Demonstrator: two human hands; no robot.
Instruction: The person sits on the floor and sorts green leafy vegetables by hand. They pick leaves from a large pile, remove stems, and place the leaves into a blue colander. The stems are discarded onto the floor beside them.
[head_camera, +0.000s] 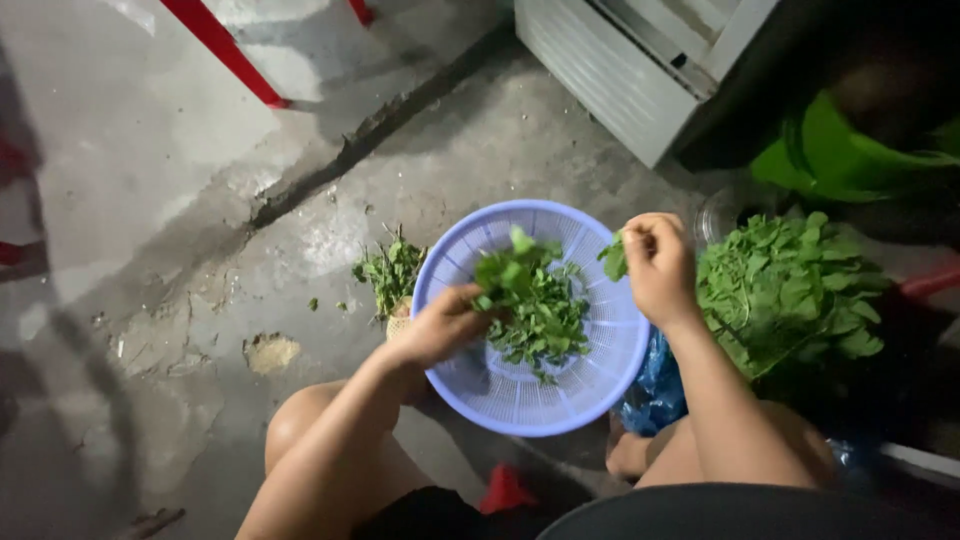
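Note:
A pale blue plastic colander (590, 390) sits on the concrete floor between my knees, holding a loose heap of picked green leaves (535, 310). My left hand (440, 325) reaches over the colander's near-left rim, its fingers pinching a sprig at the edge of that heap. Over the right rim, my right hand (655, 262) is closed on a small leafy sprig (613, 258). A big bunch of leafy greens (790, 290) lies to the right of the colander.
A small pile of discarded stems and roots (392, 278) lies on the floor left of the colander. A blue plastic bag (660, 385) is under the right rim. A green basin (850, 160) and a grey slatted cabinet (620, 75) stand behind. Red chair legs (225, 50) cross the upper left.

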